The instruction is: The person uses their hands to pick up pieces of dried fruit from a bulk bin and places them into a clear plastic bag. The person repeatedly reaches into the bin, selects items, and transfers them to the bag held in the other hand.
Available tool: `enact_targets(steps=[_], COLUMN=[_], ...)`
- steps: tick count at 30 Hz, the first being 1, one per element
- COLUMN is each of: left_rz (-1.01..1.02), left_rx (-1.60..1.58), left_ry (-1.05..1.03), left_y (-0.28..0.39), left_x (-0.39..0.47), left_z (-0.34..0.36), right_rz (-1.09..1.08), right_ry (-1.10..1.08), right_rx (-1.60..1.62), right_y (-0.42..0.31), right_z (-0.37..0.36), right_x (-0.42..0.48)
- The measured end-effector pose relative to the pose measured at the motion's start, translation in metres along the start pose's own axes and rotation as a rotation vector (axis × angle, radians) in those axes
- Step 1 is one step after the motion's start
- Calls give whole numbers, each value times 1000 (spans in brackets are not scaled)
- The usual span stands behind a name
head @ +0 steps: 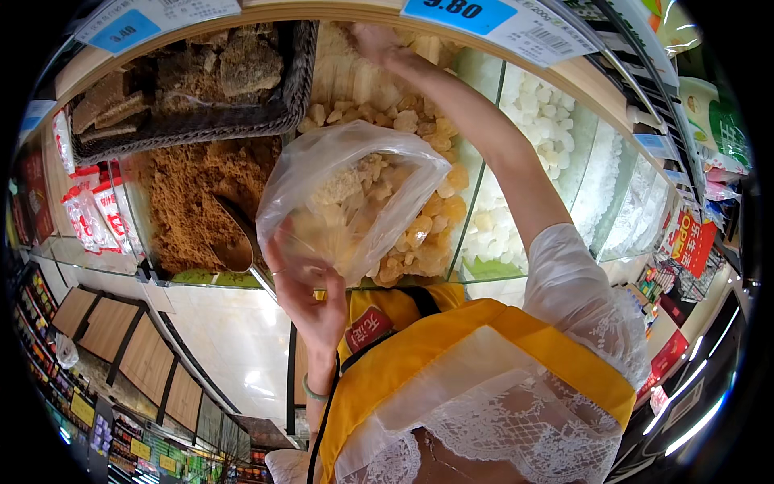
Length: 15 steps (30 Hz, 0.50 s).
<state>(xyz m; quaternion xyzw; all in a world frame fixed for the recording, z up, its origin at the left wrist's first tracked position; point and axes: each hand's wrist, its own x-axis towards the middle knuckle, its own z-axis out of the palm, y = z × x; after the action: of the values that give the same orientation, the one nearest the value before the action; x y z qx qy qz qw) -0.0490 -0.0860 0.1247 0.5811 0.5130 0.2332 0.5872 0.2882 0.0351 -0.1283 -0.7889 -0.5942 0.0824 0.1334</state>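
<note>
My left hand [314, 302] grips the rim of a clear plastic bag [357, 142], which hangs open-mouthed above a bin of amber rock sugar [423, 236]. Amber lumps show inside or through the bag; which of the two I cannot tell. My right arm stretches to the far end of the same bin, where my right hand [375, 42] reaches down by the wooden back; its fingers are blurred and partly cut off from sight. Left of the bag, a metal scoop [233, 242] rests in brown powdered sugar [193, 181].
A dark woven basket [199, 136] of brown sugar blocks stands at the upper left. Glass dividers [484, 163] separate the amber lumps from white rock sugar [538, 115]. A wooden shelf edge with price tags [465, 15] crosses the far side. Red-and-white packets [91, 212] lie left.
</note>
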Motion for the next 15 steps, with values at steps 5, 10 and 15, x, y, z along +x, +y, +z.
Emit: enact_targets(steps=[5, 10, 15], left_rz=[98, 42, 100], left_rx=[63, -15, 0], left_ry=[-25, -23, -31], left_y=[-2, 2, -9], left_x=[5, 3, 2], left_z=[0, 0, -3], right_rz=[-86, -28, 70], right_ry=[79, -120, -344], right_rx=[209, 285, 66], right_y=[-2, -11, -2], right_z=[-24, -73, -141], right_x=[-25, -112, -164])
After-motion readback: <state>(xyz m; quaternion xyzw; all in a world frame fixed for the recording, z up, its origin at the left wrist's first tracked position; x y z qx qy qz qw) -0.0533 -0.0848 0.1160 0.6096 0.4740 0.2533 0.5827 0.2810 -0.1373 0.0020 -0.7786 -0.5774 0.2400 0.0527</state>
